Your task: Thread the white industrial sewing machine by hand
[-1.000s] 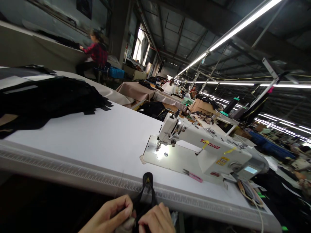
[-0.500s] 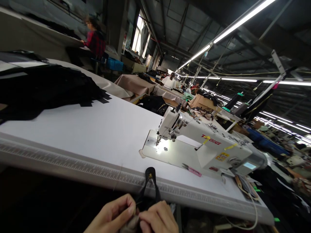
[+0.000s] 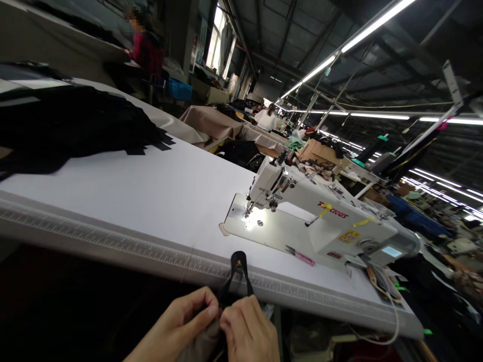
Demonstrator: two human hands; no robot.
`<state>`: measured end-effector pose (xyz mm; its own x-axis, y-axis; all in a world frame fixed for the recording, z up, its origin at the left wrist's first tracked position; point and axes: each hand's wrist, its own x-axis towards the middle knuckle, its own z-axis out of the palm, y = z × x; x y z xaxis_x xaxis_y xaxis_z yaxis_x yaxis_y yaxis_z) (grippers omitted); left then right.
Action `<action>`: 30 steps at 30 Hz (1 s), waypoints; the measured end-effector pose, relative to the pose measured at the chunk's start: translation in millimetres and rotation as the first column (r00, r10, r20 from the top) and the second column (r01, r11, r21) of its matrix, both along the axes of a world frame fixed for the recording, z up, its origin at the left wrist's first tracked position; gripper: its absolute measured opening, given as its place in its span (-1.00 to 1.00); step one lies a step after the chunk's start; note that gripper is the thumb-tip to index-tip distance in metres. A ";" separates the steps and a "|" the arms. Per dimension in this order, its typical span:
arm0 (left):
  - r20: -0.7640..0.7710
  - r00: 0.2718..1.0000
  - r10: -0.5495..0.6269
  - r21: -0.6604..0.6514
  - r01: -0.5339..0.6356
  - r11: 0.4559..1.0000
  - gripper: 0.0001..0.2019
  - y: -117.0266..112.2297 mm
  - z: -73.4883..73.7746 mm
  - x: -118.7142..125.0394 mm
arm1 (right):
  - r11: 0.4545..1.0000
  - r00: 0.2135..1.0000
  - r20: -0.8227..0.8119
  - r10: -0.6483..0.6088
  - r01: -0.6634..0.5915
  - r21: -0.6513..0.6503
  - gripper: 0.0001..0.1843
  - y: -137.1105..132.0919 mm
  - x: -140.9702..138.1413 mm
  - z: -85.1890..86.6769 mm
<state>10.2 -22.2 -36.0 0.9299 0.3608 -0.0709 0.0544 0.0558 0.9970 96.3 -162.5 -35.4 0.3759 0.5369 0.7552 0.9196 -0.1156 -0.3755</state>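
Both hands meet at the bottom of the view, just below the table's front edge. My left hand (image 3: 181, 324) pinches a grey piece of fabric (image 3: 204, 344) between thumb and fingers. My right hand (image 3: 249, 332) is closed beside it on the same fabric. A black strap loop (image 3: 237, 274) rises from between the hands and lies over the table's measuring-tape edge (image 3: 113, 241). A white sewing machine (image 3: 320, 221) stands on the table beyond, its needle lamp lit.
A pile of black fabric (image 3: 71, 130) lies at the table's far left. Pink snips (image 3: 300, 256) rest on the machine bed. A cable (image 3: 392, 322) hangs off the right end. Other people work at distant tables, one in a red shirt (image 3: 145, 48).
The view has shifted slightly; my hands have risen a little in it and the strap loop with them. Both hands keep pinching the fabric.
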 end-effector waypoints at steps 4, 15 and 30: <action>0.016 1.000 -0.006 0.019 0.006 1.000 -0.38 -0.3 1.6 0.4 | 0.993 0.969 -0.222 0.110 -0.117 -0.018 -0.62 -7.7 1.3 5.8; 0.062 0.998 -0.022 -0.077 0.027 0.997 -0.46 1.8 6.8 -2.7 | 0.922 0.907 -0.167 -0.386 0.386 -0.036 -0.65 -58.2 130.7 12.0; 0.044 0.999 -0.018 0.162 0.011 0.987 -0.47 13.9 29.2 -12.6 | 0.899 0.907 0.007 -0.420 0.417 -0.136 -0.27 -64.0 165.0 -11.6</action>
<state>-2.4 -8.3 -6.8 0.9361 0.3506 0.0295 0.0086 -0.1068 0.9942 261.3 -226.6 -47.0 0.6039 0.4196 0.6777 0.7669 -0.5378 -0.3503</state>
